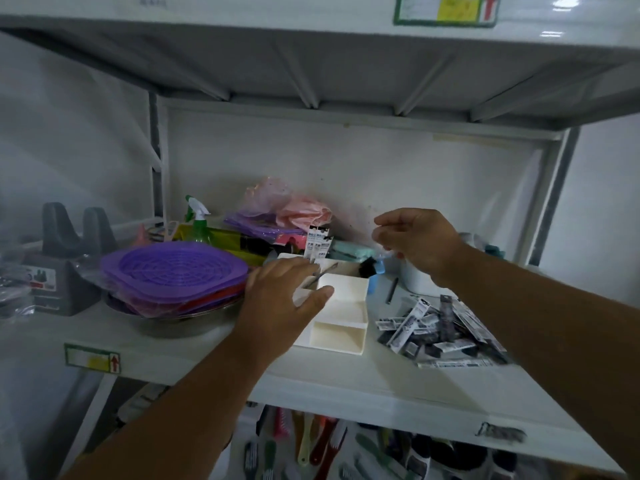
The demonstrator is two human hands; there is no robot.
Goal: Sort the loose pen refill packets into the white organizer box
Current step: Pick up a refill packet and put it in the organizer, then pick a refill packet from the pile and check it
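Steadying the white organizer box (341,306) with my left hand (280,299), fingers spread loose over its near-left corner, I hold my right hand (417,242) raised above and behind it, fingers curled; whether they pinch anything I cannot tell. Two refill packets (317,245) stand upright just beyond my left fingers. The loose packet pile (440,332) lies on the shelf below my right wrist; next I judge a reach down there.

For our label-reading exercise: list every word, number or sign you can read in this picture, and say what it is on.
Shelf-edge label: a red upward arrow; no readable words.
Upper shelf label: a red arrow shape; text blurred.
Upright refill packets in the white organizer box: print too small to read.
Loose refill packets: print blurred.
Grey box sticker: unreadable.
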